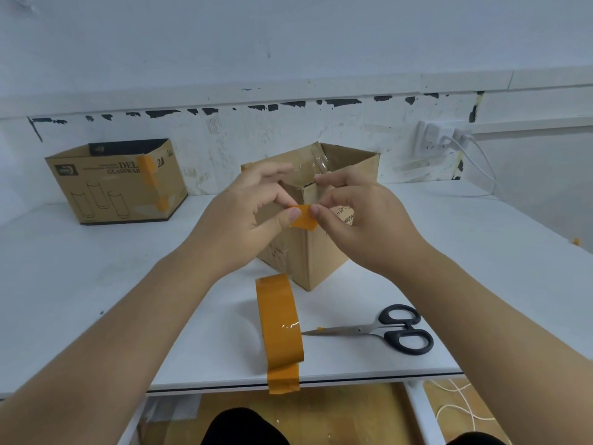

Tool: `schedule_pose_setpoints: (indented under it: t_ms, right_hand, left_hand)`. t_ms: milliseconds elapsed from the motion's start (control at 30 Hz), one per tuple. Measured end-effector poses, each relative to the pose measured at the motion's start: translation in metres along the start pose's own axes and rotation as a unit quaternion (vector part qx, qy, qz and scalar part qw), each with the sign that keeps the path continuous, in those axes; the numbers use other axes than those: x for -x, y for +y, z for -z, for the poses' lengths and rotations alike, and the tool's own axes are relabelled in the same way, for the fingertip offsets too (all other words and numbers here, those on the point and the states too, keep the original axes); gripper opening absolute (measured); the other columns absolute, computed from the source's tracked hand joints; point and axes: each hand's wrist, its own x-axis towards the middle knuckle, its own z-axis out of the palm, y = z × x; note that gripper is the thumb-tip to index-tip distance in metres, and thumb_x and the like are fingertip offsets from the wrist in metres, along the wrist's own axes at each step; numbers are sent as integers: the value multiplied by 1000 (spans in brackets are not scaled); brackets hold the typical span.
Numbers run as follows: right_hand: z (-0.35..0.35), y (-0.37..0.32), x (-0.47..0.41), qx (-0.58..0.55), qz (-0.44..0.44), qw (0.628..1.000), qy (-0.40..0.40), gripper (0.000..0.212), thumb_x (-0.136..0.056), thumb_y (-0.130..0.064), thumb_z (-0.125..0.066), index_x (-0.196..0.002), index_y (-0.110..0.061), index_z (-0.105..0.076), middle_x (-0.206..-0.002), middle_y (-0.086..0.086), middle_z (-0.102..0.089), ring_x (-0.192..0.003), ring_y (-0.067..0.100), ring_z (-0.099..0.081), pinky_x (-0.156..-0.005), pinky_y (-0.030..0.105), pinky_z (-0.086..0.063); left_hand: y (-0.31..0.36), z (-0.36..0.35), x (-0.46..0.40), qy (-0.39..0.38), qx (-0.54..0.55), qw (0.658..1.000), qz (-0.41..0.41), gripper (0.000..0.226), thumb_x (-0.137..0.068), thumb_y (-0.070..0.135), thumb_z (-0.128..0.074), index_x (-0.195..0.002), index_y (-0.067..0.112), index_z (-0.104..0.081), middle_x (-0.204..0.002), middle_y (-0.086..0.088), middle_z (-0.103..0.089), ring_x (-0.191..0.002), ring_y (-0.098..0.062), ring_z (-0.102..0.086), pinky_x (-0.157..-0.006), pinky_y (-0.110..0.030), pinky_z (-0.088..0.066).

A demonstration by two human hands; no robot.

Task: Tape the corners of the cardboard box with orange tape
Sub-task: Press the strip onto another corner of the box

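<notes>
Both hands are raised over the white table (96, 284), in front of the near vertical corner of an open cardboard box (316, 252) that stands in the middle of the tabletop. Between them they hold a small piece of orange tape (304, 216). The left hand (248, 216) pinches its left edge between thumb and forefinger, with the other fingers loosely curled above. The right hand (362, 220) pinches the right edge the same way, its fingers bent toward the box. The piece sits just in front of the box's near corner, a little below the rim; whether it already touches the cardboard cannot be told.

The box has clear tape along its top edge and some print on its right face, partly hidden by the right hand.

Nearer the person, a roll of orange tape (280, 322) stands on edge on the table, just in front of the box, with its loose end (284, 379) hanging over the table's front edge. A pair of black-handled scissors (378, 329) lies just right of the roll, blades pointing at it.

Well to the left, by the wall, stands a second cardboard box (106, 191) printed with glasses, with orange tape on its near right corner. A white plug and cable (462, 139) sit on the wall at the right.
</notes>
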Motion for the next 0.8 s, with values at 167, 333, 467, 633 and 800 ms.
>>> schedule_pose_setpoints:
  t_ms: [167, 333, 467, 633, 800]
  right_hand:
    - [0, -1, -4, 2, 0, 1000, -1, 17, -91, -31, -61, -83, -22, -73, -121, -12, -59, -107, 6, -56, -73, 22, -40]
    - [0, 0, -4, 8, 0, 1000, -1, 17, -90, -32, -62, -82, -22, -74, -119, -13, -60, -105, 7, -58, -77, 28, -47]
    - [0, 0, -8, 24, 3, 1000, 7, 19, -90, -33, -62, -84, -19, -74, -116, -11, -60, -101, 9, -59, -81, 33, -48]
    - [-4, 1, -7, 33, 10, 999, 16, 21, -90, -32, -62, -83, -15, -73, -115, -7, -61, -100, 11, -59, -80, 34, -48]
    - [-8, 0, -9, 39, 9, 998, 49, 22, -89, -31, -63, -82, -13, -74, -109, -6, -63, -97, 11, -60, -77, 30, -47]
  left_hand:
    - [-3, -1, -3, 12, 2, 1000, 3, 5, -89, 32, -62, -86, 32, -65, -124, 18, -57, -118, 2, -49, -96, -23, -39]
    - [-5, -9, 0, 31, 51, 998, 25, 7, -87, 30, -64, -84, 36, -64, -124, 15, -58, -125, 0, -47, -102, -16, -32]
    - [-6, -10, -4, 44, 56, 997, 29, 11, -87, 31, -65, -83, 41, -63, -117, 20, -59, -120, 4, -49, -97, -4, -30]
    - [-9, -11, -5, 48, 58, 997, 27, 11, -86, 31, -65, -82, 41, -63, -114, 22, -59, -117, 5, -50, -98, -8, -33]
    - [-9, -12, -8, 63, 66, 996, 24, 10, -87, 25, -66, -84, 34, -65, -108, 20, -61, -113, 0, -54, -99, -22, -39]
